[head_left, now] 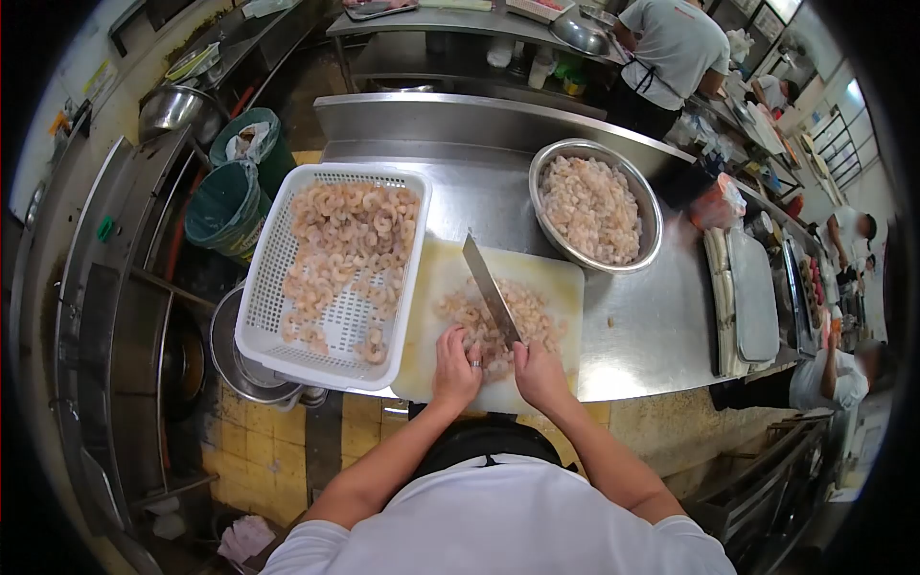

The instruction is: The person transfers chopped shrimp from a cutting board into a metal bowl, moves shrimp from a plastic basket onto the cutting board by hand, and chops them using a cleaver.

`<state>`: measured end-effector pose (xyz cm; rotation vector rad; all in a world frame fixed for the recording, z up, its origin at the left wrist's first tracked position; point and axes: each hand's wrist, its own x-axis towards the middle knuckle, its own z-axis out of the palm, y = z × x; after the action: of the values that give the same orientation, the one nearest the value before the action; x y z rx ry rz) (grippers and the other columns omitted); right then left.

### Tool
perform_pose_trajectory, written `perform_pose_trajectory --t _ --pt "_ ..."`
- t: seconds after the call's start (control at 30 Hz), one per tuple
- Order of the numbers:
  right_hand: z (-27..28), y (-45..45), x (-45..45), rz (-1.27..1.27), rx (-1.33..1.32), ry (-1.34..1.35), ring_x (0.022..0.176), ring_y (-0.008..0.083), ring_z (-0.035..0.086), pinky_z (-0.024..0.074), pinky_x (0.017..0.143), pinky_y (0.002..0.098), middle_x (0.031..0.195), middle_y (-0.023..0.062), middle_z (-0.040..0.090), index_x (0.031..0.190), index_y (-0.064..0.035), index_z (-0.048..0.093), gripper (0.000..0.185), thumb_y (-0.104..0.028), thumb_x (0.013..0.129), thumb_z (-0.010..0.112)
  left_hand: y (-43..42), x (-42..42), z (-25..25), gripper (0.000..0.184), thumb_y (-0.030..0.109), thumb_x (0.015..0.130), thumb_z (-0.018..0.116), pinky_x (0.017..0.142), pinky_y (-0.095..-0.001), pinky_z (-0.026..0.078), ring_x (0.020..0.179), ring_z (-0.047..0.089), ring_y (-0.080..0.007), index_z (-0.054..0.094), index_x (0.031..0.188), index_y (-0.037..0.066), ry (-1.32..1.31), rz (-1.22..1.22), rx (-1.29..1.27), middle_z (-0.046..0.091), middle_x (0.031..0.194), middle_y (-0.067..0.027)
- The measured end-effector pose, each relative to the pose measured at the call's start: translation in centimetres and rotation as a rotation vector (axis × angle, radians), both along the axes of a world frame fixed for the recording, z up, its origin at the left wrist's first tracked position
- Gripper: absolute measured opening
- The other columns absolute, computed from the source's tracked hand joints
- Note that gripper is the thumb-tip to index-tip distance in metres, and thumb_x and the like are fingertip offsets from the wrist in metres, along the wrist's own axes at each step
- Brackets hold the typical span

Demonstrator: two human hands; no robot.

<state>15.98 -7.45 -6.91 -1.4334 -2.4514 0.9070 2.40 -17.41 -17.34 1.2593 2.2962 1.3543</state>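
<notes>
My right hand [540,372] is closed round the handle of a large knife [491,292], whose blade points up and left across the shrimp pieces [522,311] on a pale cutting board [431,287]. My left hand [458,366], with a ring on one finger, rests with curled fingers against the shrimp just left of the blade. Whole peeled shrimp [350,230] lie in a white perforated basket [251,316] to the left of the board. Beyond the board at the right, a steel bowl [655,230] is filled with shrimp pieces [589,206].
The steel table [647,326] has a raised back edge. Green bins [225,206] stand at the left, above a metal pot [235,350]. Trays and cloths [752,297] lie at the right end. A person [671,53] works behind the table; another [834,374] stands far right.
</notes>
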Motion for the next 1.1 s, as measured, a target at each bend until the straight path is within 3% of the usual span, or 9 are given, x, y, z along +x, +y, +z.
perform_pose_trajectory --t 0.07,0.17,0.27,0.47,0.57,0.73,0.87,0.97,1.1 --pt "2.5 -0.3 0.2 -0.048 0.002 -0.014 0.079 0.0569 0.067 0.0523 0.071 0.0632 0.082 0.0354 0.068 0.092 0.0043 0.064 0.043 -0.035 0.108 0.056 0.4 0.0 -0.2 0.043 0.016 0.100 0.063 0.116 -0.0520 0.040 0.133 0.049 -0.0463 0.049 0.135 -0.004 0.011 0.001 0.002 0.051 0.142 -0.0268" --pt "1.9 -0.9 0.9 -0.075 0.010 0.026 0.079 0.0569 0.067 0.0514 0.070 0.0638 0.081 0.0358 0.067 0.092 0.0043 0.064 0.043 -0.035 0.108 0.057 0.5 0.3 -0.3 0.045 0.016 0.100 0.063 0.116 -0.0524 0.039 0.134 0.048 -0.0470 0.048 0.137 -0.005 0.009 0.002 0.020 0.049 0.144 -0.0280" --pt "-2.9 -0.3 1.4 0.006 0.040 0.018 0.079 0.0571 0.064 0.0491 0.070 0.0620 0.081 0.0346 0.066 0.090 0.0051 0.063 0.043 -0.032 0.109 0.054 1.2 0.8 0.2 0.048 0.017 0.101 0.062 0.117 -0.0528 0.038 0.135 0.046 -0.0482 0.046 0.140 -0.006 -0.005 -0.013 0.041 0.048 0.145 -0.0297" --pt "3.7 -0.7 1.3 -0.070 -0.035 0.026 0.081 0.0564 0.065 0.0500 0.072 0.0616 0.083 0.0354 0.066 0.087 0.0046 0.065 0.044 -0.032 0.109 0.055 1.4 1.7 -0.2 0.053 0.019 0.102 0.061 0.120 -0.0533 0.035 0.138 0.044 -0.0494 0.043 0.143 -0.008 -0.027 -0.043 0.056 0.045 0.148 -0.0310" --pt "-3.8 -0.2 2.2 -0.007 0.055 0.020 0.081 0.0567 0.065 0.0488 0.071 0.0619 0.081 0.0351 0.066 0.088 0.0046 0.064 0.042 -0.031 0.108 0.056 1.1 1.9 0.0 0.055 0.020 0.102 0.062 0.120 -0.0538 0.035 0.139 0.044 -0.0495 0.042 0.145 -0.008 -0.030 -0.052 0.029 0.044 0.149 -0.0311" --pt "1.1 0.6 1.5 0.007 0.013 0.013 0.079 0.0573 0.065 0.0510 0.070 0.0631 0.081 0.0361 0.066 0.093 0.0053 0.064 0.041 -0.033 0.108 0.056 0.3 0.9 0.8 0.060 0.025 0.101 0.065 0.122 -0.0555 0.033 0.140 0.041 -0.0511 0.042 0.146 -0.007 0.057 -0.089 0.074 0.042 0.149 -0.0318" --pt "3.5 -0.8 1.5 -0.016 0.022 0.042 0.077 0.0576 0.066 0.0529 0.069 0.0630 0.080 0.0366 0.067 0.094 0.0061 0.064 0.044 -0.035 0.108 0.055 -1.6 0.5 2.6 0.076 0.032 0.099 0.069 0.127 -0.0559 0.026 0.149 0.031 -0.0532 0.035 0.151 -0.011 0.122 -0.261 -0.066 0.033 0.159 -0.0347" --pt "-2.6 -0.1 1.4 0.002 0.055 -0.044 0.080 0.0577 0.065 0.0488 0.069 0.0635 0.080 0.0359 0.066 0.091 0.0051 0.063 0.042 -0.032 0.109 0.055 -1.5 0.9 1.7 0.089 0.040 0.099 0.069 0.130 -0.0554 0.021 0.155 0.023 -0.0531 0.028 0.155 -0.015 0.221 -0.256 -0.221 0.024 0.166 -0.0363" --pt "1.0 0.8 1.1 0.005 0.027 -0.020 0.079 0.0573 0.065 0.0493 0.070 0.0638 0.081 0.0358 0.066 0.091 0.0047 0.063 0.040 -0.031 0.108 0.057 -1.4 0.9 0.3 0.099 0.050 0.100 0.064 0.131 -0.0563 0.018 0.159 0.016 -0.0524 0.020 0.159 -0.017 0.209 -0.264 -0.246 0.018 0.169 -0.0366"
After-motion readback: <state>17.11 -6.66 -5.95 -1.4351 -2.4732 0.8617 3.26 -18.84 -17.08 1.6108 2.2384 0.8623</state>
